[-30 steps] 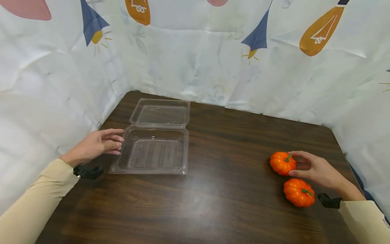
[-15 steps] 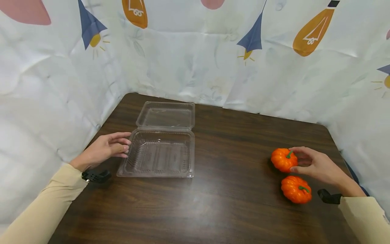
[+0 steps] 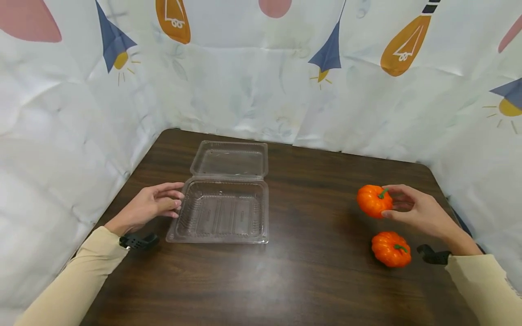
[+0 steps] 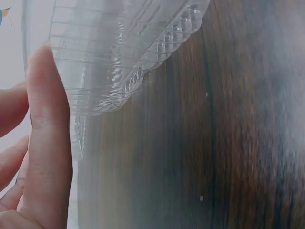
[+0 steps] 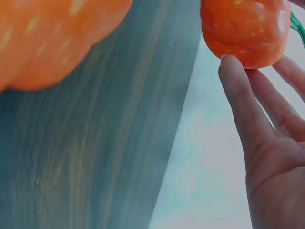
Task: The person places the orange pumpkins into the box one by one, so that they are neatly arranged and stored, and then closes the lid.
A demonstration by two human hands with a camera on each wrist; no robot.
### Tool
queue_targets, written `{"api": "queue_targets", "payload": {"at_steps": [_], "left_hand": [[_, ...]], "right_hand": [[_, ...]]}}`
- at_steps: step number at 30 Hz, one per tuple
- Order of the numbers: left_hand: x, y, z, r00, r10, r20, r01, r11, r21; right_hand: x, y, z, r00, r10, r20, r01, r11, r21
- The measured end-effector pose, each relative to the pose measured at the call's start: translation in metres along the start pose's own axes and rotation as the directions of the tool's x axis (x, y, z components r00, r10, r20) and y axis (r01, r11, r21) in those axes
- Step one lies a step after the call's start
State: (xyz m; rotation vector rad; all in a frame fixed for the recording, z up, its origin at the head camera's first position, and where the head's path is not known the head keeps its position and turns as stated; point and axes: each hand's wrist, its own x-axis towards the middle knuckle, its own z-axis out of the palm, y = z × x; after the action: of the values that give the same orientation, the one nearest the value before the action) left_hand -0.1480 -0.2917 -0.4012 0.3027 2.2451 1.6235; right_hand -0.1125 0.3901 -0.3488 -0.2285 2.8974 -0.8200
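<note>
An orange toy pumpkin point(image 3: 373, 201) with a green stem is pinched by my right hand point(image 3: 420, 215), thumb on its near side and fingers behind. It hangs above the table with its shadow below. A second orange pumpkin point(image 3: 390, 249) sits on the table just in front of it. At the left lies a clear plastic clamshell container point(image 3: 223, 239), lid folded back and inside bare. My left hand point(image 3: 148, 207) has its extended fingers at the container's left rim. In the left wrist view the thumb point(image 4: 47, 119) overlaps the clear ribbed wall point(image 4: 124, 81).
The dark wooden table point(image 3: 310, 253) stretches between container and pumpkins. White patterned cloth point(image 3: 244, 90) hangs behind the table and along both sides. A dark band point(image 3: 434, 255) is on each wrist.
My right hand has raised the pumpkin off the table and a little leftward. The container has slid right along the table with my left hand at its rim. The head view has shifted slightly.
</note>
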Motion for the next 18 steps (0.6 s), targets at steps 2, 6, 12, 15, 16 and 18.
{"api": "queue_targets", "payload": {"at_steps": [2,6,12,15,16,18], "left_hand": [[0.000,0.001,0.004,1.000,0.001,0.003,-0.001,1.000,-0.007],[0.001,0.003,0.010,1.000,0.010,0.011,-0.010,1.000,-0.015],[0.003,0.005,0.019,0.999,0.024,0.027,-0.023,0.999,-0.030],[0.003,0.005,0.024,0.999,0.024,0.041,-0.023,0.999,-0.042],[0.003,0.005,0.026,0.999,0.026,0.044,-0.024,0.999,-0.045],[0.004,0.005,0.028,0.998,0.031,0.048,-0.028,0.998,-0.050]], "right_hand": [[0.000,-0.005,0.000,1.000,-0.006,-0.019,0.006,1.000,0.018],[-0.001,-0.016,0.001,0.999,-0.008,-0.049,0.011,0.998,0.061],[-0.003,-0.030,0.002,0.996,-0.041,-0.082,0.052,0.989,0.136],[-0.003,-0.037,0.005,0.994,-0.065,-0.089,0.079,0.985,0.153],[-0.003,-0.039,0.005,0.993,-0.070,-0.091,0.084,0.984,0.159],[-0.002,-0.044,0.006,0.992,-0.077,-0.098,0.092,0.982,0.167]]}}
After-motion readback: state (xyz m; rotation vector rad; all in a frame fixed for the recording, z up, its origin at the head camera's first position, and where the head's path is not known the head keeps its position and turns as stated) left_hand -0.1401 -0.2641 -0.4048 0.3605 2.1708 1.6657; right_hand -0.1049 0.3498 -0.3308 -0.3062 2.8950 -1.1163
